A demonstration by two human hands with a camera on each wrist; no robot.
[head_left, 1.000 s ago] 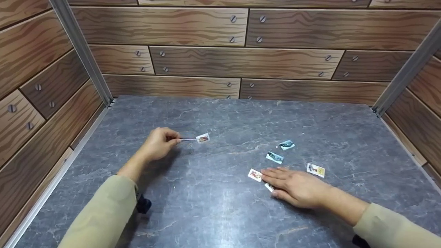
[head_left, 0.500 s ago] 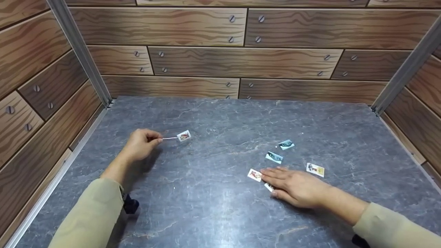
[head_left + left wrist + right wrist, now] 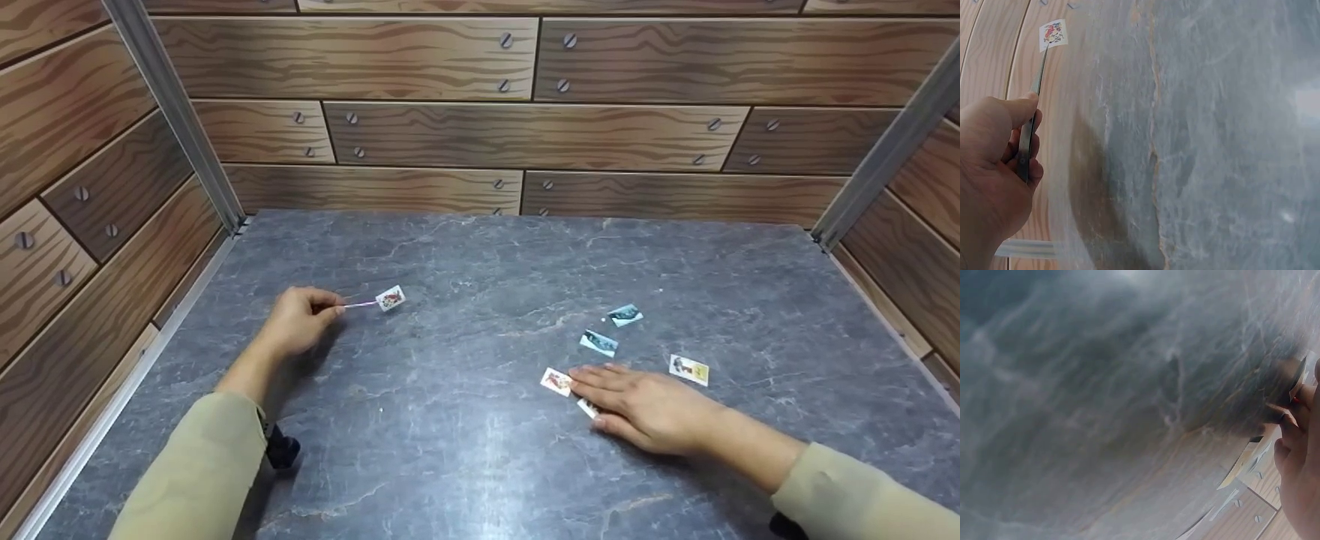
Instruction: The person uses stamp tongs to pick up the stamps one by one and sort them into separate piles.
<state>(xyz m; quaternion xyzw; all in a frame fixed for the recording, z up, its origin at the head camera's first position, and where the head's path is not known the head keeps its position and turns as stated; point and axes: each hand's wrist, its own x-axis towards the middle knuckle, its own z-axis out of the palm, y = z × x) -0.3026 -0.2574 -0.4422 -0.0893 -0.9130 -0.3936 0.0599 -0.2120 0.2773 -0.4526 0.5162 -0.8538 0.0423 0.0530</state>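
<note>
My left hand [image 3: 298,321] grips metal tweezers [image 3: 1028,132] between thumb and fingers. At the tips of the tweezers hangs a small white stamp [image 3: 391,298] with a red and dark picture, held above the table's left half. My right hand [image 3: 645,405] lies flat, palm down, on the table at the right. Its fingertips touch the edge of a stamp with a red figure [image 3: 556,382]. Another white stamp [image 3: 587,407] is partly hidden under that hand near the thumb.
Two teal stamps [image 3: 599,343] lie beyond the right hand, one behind the other. A white-and-yellow stamp [image 3: 688,370] lies farther right. Wood-patterned walls [image 3: 435,135] close off the back and sides of the grey marbled table [image 3: 450,465].
My left hand has moved left, carrying the tweezers and the stamp, and slowed in the last half second. The right hand and the stamps near it have stayed put.
</note>
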